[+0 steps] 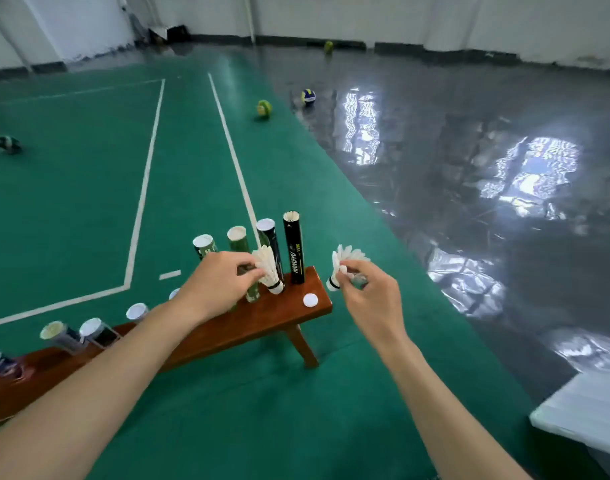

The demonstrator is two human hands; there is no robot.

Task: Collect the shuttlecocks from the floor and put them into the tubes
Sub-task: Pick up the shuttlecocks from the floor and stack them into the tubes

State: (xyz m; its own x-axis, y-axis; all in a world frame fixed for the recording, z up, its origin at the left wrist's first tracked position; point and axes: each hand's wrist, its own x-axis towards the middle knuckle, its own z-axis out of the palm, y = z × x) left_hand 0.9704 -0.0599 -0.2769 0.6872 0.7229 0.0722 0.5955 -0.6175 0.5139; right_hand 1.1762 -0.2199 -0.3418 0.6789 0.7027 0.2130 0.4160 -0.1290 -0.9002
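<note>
2 shuttlecocks are pinched cork-down, 1 in each hand, the left hand point(218, 277) with its shuttlecock point(269, 270) nearer the open black tube point(294, 249) on the desk point(262, 317) than the right hand point(369, 292) with its own point(341, 268).

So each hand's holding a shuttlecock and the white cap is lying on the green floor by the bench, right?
Not quite. The head view shows the white cap lying on the wooden bench, near its end. The left hand and right hand do each hold a shuttlecock.
</note>
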